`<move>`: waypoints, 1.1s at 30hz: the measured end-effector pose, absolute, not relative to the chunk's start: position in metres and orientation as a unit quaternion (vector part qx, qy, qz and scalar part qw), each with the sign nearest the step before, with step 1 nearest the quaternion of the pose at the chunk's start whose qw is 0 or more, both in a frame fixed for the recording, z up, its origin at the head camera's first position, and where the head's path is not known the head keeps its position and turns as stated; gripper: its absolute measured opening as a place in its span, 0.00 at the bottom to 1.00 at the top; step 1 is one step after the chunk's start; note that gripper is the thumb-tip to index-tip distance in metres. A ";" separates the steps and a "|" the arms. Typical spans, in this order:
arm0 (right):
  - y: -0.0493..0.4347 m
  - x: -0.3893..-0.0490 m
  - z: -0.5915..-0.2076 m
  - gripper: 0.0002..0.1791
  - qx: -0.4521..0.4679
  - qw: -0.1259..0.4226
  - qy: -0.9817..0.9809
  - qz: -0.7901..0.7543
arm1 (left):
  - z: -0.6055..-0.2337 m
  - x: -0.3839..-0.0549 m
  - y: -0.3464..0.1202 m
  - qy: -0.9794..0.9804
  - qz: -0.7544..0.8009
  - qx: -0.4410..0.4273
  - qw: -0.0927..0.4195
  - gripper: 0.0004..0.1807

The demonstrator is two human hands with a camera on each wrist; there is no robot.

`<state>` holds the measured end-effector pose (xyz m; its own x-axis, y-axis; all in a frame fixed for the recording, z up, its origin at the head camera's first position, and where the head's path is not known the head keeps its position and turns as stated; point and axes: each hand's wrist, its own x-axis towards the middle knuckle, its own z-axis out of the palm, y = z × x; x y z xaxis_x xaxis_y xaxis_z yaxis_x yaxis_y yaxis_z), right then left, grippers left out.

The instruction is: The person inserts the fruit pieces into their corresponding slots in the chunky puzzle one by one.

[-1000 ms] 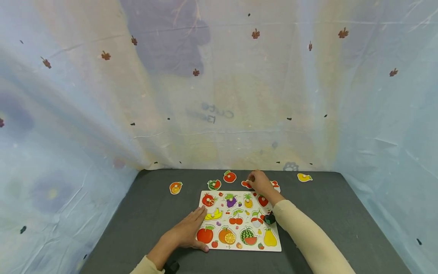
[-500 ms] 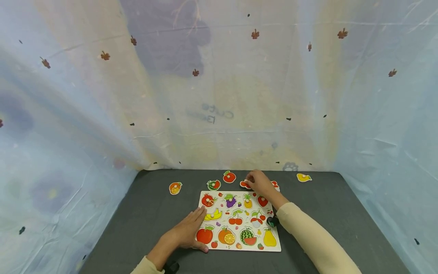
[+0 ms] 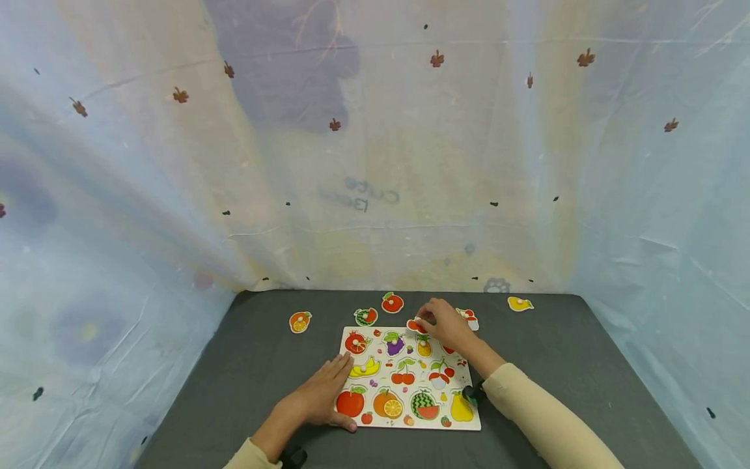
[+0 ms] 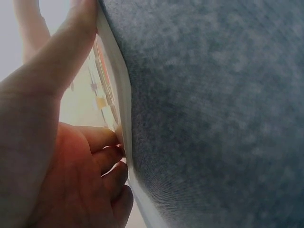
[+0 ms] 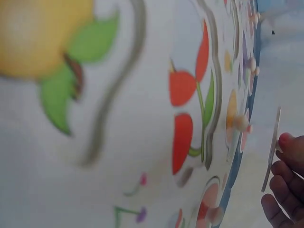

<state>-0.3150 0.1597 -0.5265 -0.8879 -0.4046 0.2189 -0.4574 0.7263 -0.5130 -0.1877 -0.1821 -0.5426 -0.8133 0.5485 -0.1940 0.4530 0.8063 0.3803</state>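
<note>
A white fruit puzzle board (image 3: 383,423) lies on the dark table. My left hand (image 3: 319,393) rests along its left edge, fingers extended onto the rim and thumb at the front corner. In the left wrist view the fingers (image 4: 107,159) press against the board's edge. My right hand (image 3: 446,324) pinches a puzzle piece with red cherries (image 3: 413,325) by its knob, just over the board's back edge. The right wrist view shows that piece (image 5: 272,149) edge-on, raised above the board. Pomegranate (image 3: 356,342), grapes (image 3: 394,343) and pineapple (image 3: 424,346) pieces with knobs sit in the board.
Behind the board lie loose pieces: an orange (image 3: 300,322), a watermelon (image 3: 366,317), a red apple-like fruit (image 3: 392,303), a red-and-white piece (image 3: 471,318) and a yellow pear (image 3: 520,304). A patterned curtain (image 3: 375,247) encloses the table's back and sides.
My right hand has lifted the cherry piece off the table and moved it toward the board, slightly left. My left hand has stayed in place.
</note>
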 end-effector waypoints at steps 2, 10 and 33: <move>0.159 -0.309 -0.526 0.04 0.238 0.041 -0.926 0.291 | -0.541 -0.187 -0.182 0.938 0.161 0.269 0.148 0.74; 0.159 -0.289 -0.525 0.03 0.263 0.050 -0.922 0.280 | -0.538 -0.187 -0.181 0.937 0.159 0.272 0.148 0.73; 0.150 -0.249 -0.526 0.04 0.310 0.031 -0.914 0.262 | -0.541 -0.187 -0.181 0.940 0.154 0.270 0.139 0.74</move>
<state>-0.2495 0.1496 -0.5262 -0.8064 -0.5494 0.2188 -0.5819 0.6711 -0.4594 -0.1875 -0.1808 -0.5412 -0.8159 0.5499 -0.1788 0.4642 0.8072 0.3647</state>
